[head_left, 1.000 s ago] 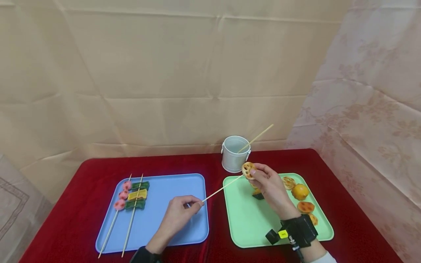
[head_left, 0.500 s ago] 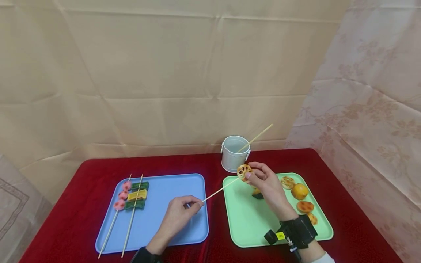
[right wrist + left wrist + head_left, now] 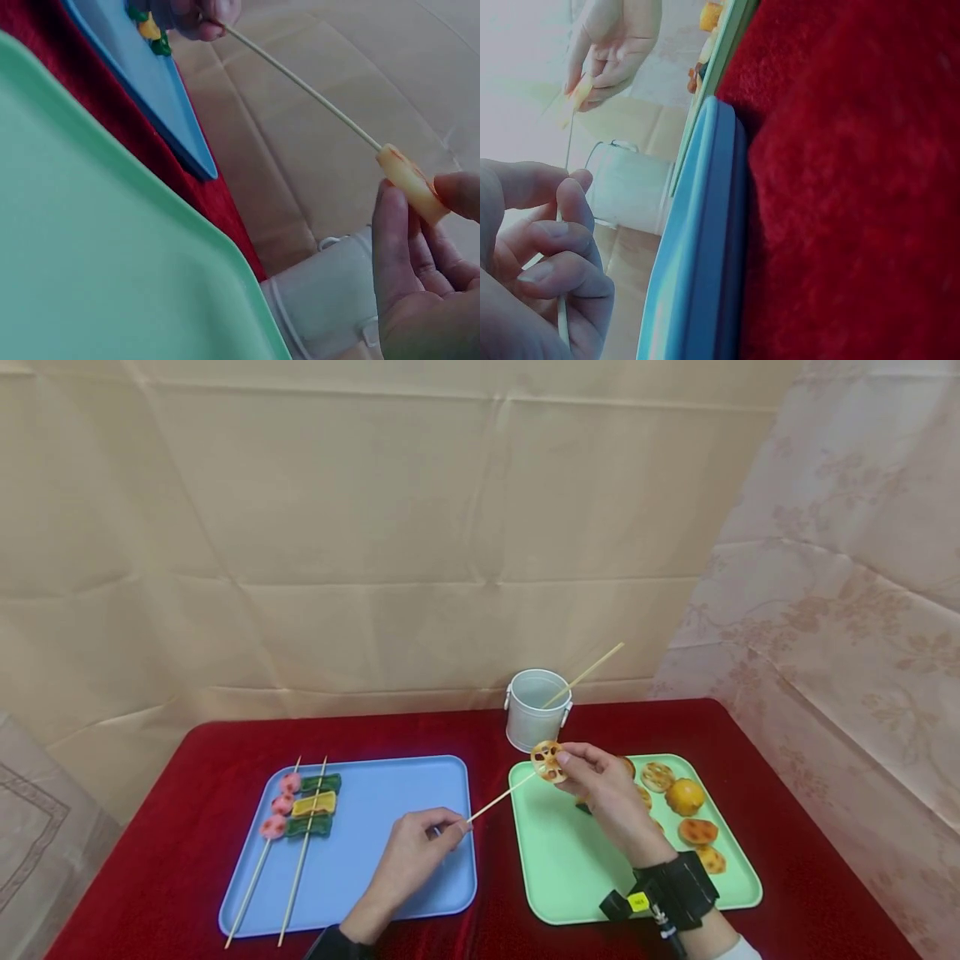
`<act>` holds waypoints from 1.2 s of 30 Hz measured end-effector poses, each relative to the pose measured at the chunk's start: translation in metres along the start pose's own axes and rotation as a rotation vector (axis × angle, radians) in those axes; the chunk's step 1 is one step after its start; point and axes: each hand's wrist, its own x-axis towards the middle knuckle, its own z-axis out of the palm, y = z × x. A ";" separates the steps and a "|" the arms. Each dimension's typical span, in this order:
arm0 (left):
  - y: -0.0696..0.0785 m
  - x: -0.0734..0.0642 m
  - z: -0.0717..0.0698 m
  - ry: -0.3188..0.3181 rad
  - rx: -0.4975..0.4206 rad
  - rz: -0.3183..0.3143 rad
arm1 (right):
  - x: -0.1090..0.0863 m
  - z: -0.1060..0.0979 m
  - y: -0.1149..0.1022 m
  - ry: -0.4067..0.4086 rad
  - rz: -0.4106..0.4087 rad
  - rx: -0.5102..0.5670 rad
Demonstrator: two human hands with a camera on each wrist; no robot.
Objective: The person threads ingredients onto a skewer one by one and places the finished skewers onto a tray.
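Observation:
In the head view my left hand (image 3: 416, 853) pinches a thin wooden skewer (image 3: 501, 798), which slants up to the right above the gap between the trays. My right hand (image 3: 613, 802) holds a browned lotus root slice (image 3: 545, 763) between thumb and fingers over the green tray. The skewer's far end meets the slice's edge, as the right wrist view shows at the pale slice (image 3: 409, 184). How deep the tip goes in is hidden. From the left wrist, the skewer (image 3: 562, 315) runs through my curled fingers.
On the blue tray (image 3: 390, 893) lie a skewer of pink balls (image 3: 282, 804) and one of green and yellow pieces (image 3: 312, 805). The green tray (image 3: 555, 877) holds another lotus slice (image 3: 657, 777), a yellow ball (image 3: 685, 797) and several browned pieces. Behind stands a white bucket (image 3: 531, 727) with a stick.
My right hand has moved left and slightly down with the lotus root slice, along the skewer's line. My left hand and the skewer have barely shifted.

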 end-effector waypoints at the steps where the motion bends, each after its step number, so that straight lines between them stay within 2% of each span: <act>1: 0.001 0.000 0.000 -0.006 -0.007 0.003 | 0.000 0.000 0.000 -0.010 0.005 0.018; 7: 0.006 0.003 0.003 -0.016 -0.024 0.009 | 0.002 0.006 -0.009 -0.035 0.030 0.051; 13: 0.008 0.007 0.005 -0.002 -0.037 0.033 | 0.007 0.015 -0.013 0.025 0.040 0.083; 20: 0.011 0.012 0.012 -0.085 -0.070 0.055 | 0.012 0.025 -0.013 0.047 -0.005 0.152; 30: 0.021 0.015 0.023 -0.022 -0.090 0.051 | 0.020 0.032 -0.016 0.126 -0.065 0.132; 36: 0.023 0.014 0.025 -0.006 -0.097 0.031 | 0.016 0.033 -0.016 0.122 -0.086 0.096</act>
